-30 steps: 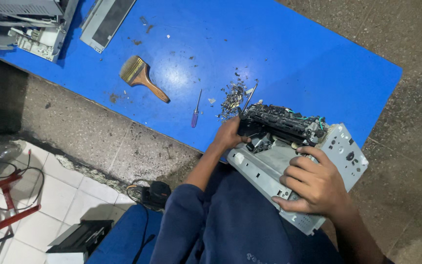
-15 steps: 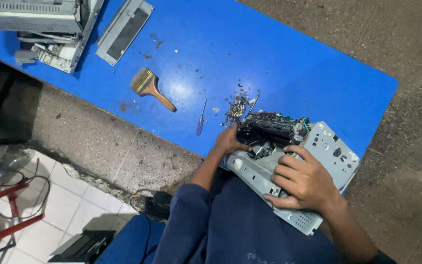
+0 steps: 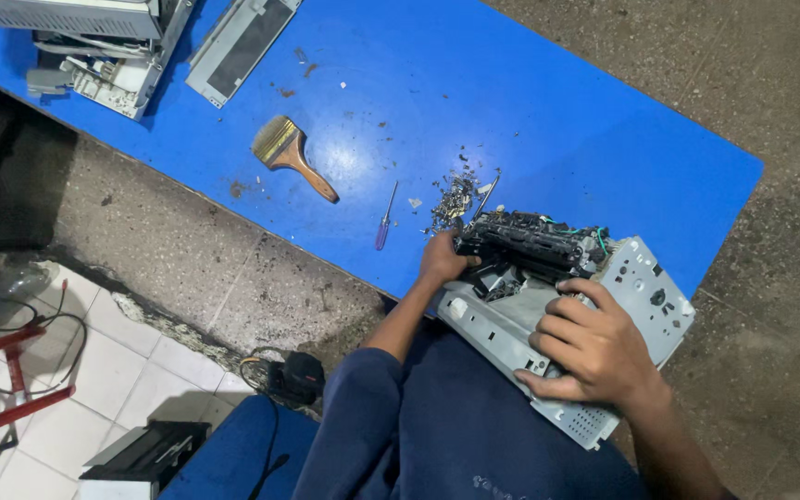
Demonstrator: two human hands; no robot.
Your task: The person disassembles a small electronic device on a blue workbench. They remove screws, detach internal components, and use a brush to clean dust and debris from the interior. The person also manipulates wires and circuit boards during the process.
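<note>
A grey metal printer chassis [image 3: 645,287] with a black mechanism [image 3: 530,243] on top rests partly on my lap and against the near edge of the blue table [image 3: 548,111]. My left hand [image 3: 443,258] grips the left end of the black mechanism. My right hand [image 3: 596,349] lies on the chassis with fingers curled over its grey plate, holding it. A small screwdriver [image 3: 385,218] with a purple handle lies on the table just left of my left hand. A heap of small screws and debris [image 3: 456,196] sits beside it.
A wooden-handled paintbrush [image 3: 291,155] lies on the table. A grey panel [image 3: 238,44] and a dismantled printer body [image 3: 104,51] sit at the far left end. Below the table are concrete floor, white tiles, cables, a black device [image 3: 145,451] and a red frame [image 3: 2,389].
The view has shifted slightly, so the table items sit a little differently in frame. Both hands stay on the printer chassis; my right hand's fingers have shifted a little on the plate.
</note>
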